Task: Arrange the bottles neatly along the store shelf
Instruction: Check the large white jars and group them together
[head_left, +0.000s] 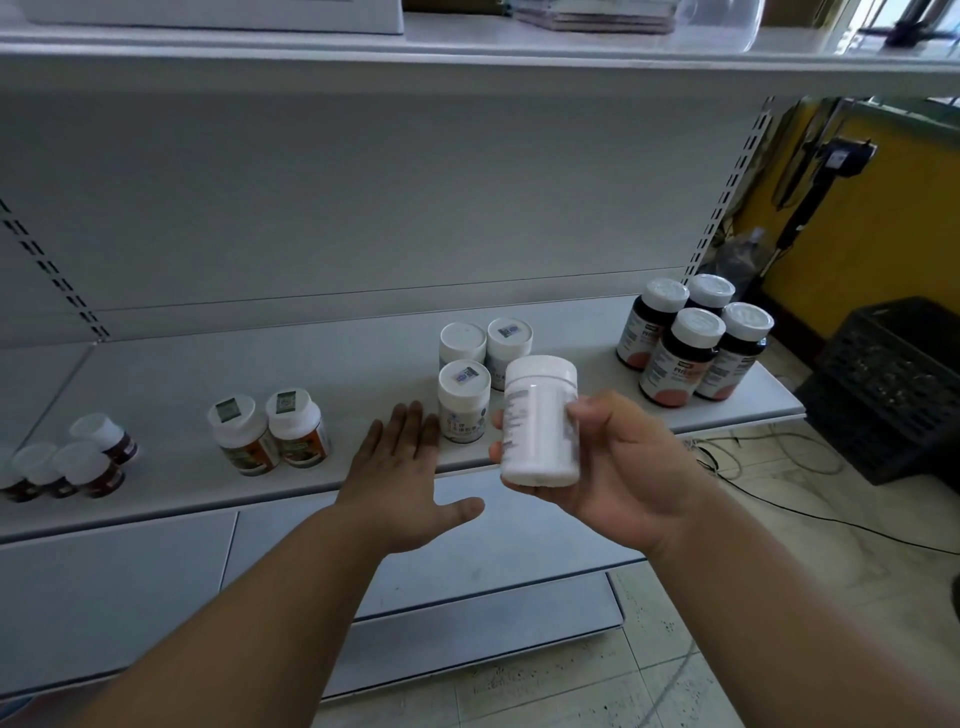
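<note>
- Closest in, two bare forearms reach up from the bottom edge toward the shelf (171, 395).
- Left hand (410, 475), just left of centre: palm down, fingers straight and together, thumb splayed out toward 3 o'clock. It grips nothing, and whether the fingertips touch the shelf front I cannot tell.
- Right hand (618, 467), at about 4 o'clock from centre, curls around a white bottle (543, 421). The thumb sits on its right side, fingertips show at its left edge, and the base rests against the palm.
- That white bottle is off the shelf, roughly upright with a slight lean, white cap on top, small grey print facing left.
- Just beyond it, a trio of white tubs (464, 400) stands in a tight cluster, one in front and two behind. Two carry a small sticker on the lid.
- At 9 o'clock from the left hand, two orange-labelled bottles (270, 434) stand side by side, touching, with green stickers on their white caps.
- Far out at 9 o'clock, by the frame's edge, small dark brown bottles (78, 465) with white caps huddle together, blurred.
- Up at 2 o'clock, at the shelf's right end, four dark bottles (693, 343) with white caps and peach labels are packed two by two.
- On the floor at 3 o'clock: a black crate (893, 384), with cables (779, 457) trailing across the tiles.
</note>
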